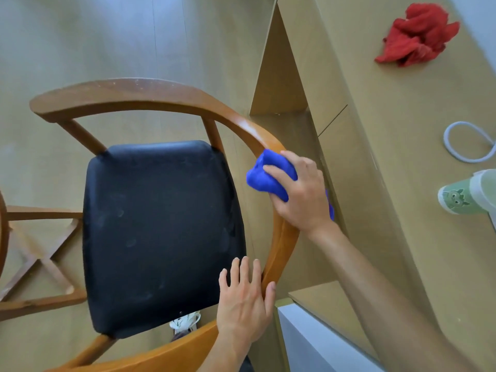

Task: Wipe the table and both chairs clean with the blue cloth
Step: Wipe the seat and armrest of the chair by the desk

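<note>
Nearest: L hand comes up from bottom edge, forearm bare. Palm down, fingers straight and spread a little, flat on the chair where the black seat pad meets the curved wooden rail. Thumb hooks over the rail's outer side. Holds nothing, fingers open.

Below L wrist, a white shoe shows on the floor between seat and rail.

R arm enters from lower right, runs diagonally up-left, wrist roughly straight. R hand sits on top of the rail, further round the curve than L hand. Fingers curled and closed round the blue cloth, bunched in a wad. Cloth pressed on the rail's upper face; most of it sticks out past the fingertips toward the seat, a small bit peeks out behind the palm's heel.

Seat pad: dusty smudges visible. Rail glossy near the cloth, pale specks on its far stretch.

Left edge: part of a 2nd chair, wood frame w/ crossed braces.

Right: pale wood worktop, edge just beside the rail. On it, nearest to farthest: green-and-white cup w/ cartoon print, cut by frame edge; loop of white cable; crumpled red cloth at the far end, well apart from both hands.
</note>
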### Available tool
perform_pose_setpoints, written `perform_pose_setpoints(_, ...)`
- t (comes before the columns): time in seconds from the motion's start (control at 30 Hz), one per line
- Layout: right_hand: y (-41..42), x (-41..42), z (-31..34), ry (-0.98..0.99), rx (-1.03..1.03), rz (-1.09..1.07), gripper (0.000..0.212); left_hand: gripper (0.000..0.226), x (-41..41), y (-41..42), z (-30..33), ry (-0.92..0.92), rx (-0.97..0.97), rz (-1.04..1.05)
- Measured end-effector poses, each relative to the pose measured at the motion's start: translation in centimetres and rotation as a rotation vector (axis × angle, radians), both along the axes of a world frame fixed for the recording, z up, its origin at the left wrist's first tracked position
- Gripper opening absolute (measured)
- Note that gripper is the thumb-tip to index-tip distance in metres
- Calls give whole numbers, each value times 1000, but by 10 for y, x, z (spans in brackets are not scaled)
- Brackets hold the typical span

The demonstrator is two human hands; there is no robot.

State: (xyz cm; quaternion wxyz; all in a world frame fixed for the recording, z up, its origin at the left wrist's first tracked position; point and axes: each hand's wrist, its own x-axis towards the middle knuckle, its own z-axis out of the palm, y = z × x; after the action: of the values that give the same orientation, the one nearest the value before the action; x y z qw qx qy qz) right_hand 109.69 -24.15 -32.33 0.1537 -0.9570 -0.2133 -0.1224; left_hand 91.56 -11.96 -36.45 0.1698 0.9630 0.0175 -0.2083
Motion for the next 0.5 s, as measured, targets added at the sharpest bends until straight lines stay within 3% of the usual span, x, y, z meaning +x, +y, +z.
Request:
perform_pose_setpoints(0.13,18,93,22,356,115,-82,44,67,-1,1,-2,0,-22,0)
perform_pose_setpoints(0.2,28,111,22,433,80,-110,45,68,-1,2,-3,-28,-21,11)
perform_pose_setpoints(0.37,24,58,12,65,-131,-20,43,64,0,6,-6,43,-53,-8)
perform_pose_setpoints(0.5,12,63,7,105,-17,11,48,54,4,3,-18,85,-16,-45)
